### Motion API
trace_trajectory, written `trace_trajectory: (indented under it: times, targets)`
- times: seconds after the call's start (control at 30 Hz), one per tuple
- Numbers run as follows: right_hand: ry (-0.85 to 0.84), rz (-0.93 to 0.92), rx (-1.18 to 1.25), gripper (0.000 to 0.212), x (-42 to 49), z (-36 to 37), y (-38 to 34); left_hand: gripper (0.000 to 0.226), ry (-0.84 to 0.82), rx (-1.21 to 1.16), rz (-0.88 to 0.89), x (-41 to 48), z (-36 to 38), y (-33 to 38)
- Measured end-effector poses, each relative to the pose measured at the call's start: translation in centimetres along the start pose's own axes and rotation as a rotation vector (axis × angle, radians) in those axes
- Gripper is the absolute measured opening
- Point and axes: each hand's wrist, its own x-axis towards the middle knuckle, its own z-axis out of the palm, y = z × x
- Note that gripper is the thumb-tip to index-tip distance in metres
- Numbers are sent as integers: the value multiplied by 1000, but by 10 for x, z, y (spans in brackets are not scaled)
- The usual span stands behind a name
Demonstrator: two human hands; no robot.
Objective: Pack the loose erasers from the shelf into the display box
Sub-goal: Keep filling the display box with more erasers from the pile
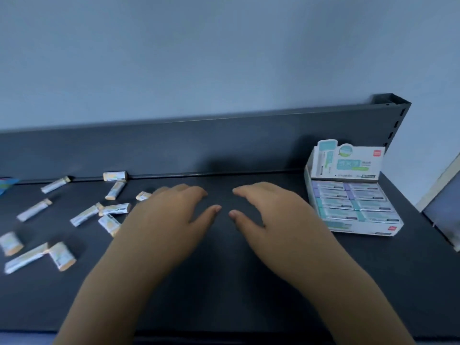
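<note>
Empty and relaxed, fingers loosely spread, palms down over the shelf (224, 282): left hand (171, 220) and right hand (276, 220), side by side at mid-shelf. Scattered to the left, all on the left hand's side: erasers (115, 209), long axes pointing every way, the nearest just beside the little finger. Far right, near the right hand: box (373, 231), already holding packed rows (353, 202); free slot hard to make out. Likely next: pick with the left, carry rightward across to the box.

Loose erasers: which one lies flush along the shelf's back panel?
The eraser farthest back, lengthwise against the panel; the rest lie angled, farther forward.
</note>
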Motion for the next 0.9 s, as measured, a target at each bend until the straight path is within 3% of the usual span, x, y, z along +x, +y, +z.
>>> trace_trajectory:
  times: [0.3,0.47,0.9]
  targets:
    - [-3,12,4,55,-10,46,-33,42,103,-117,36,-25,31,-41]
    - [-17,-10,10,54,-15,51,-41,52,124,-157,18,-32,27,-45]
    - [-117,-17,53,47,-14,80,-83,35,138,-211,-24,-61,21,-96]
